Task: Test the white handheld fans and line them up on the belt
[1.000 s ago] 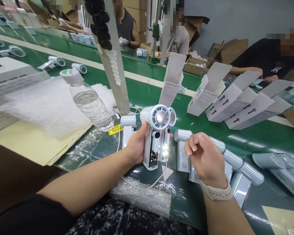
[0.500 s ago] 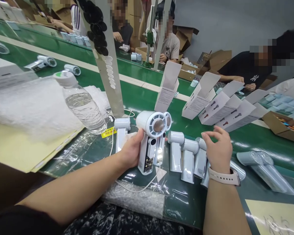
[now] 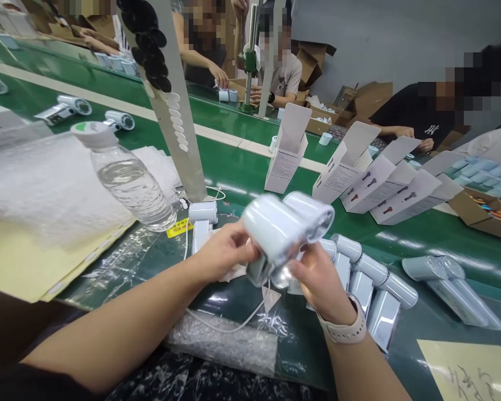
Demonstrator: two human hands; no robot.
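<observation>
Two pale blue handheld fans are held side by side above the mat, blurred by motion. Their handles tilt down and are partly hidden by the hands. My left hand [image 3: 227, 250] is closed at the side of the nearer fan [image 3: 269, 223], thumb bent toward its handle. My right hand [image 3: 323, 278], with a watch on the wrist, is closed about the lower part of the farther fan [image 3: 311, 209]. Just right of it, a row of similar fans [image 3: 373, 267] lies on the mat, partly covered by my right hand. Another fan [image 3: 202, 214] lies left of the held pair.
A water bottle [image 3: 129, 178] stands left by bubble-wrap bags and yellow card [image 3: 8, 250]. Open white boxes [image 3: 286, 156] stand along the green belt. A metal post [image 3: 175, 122] rises behind the mat. Two wrapped fans [image 3: 453, 289] lie right. A white cable loops in front. Several people work opposite.
My right hand has come left from over the row to the held fans. The fans have turned, so their round grilles and exposed circuit board no longer face me.
</observation>
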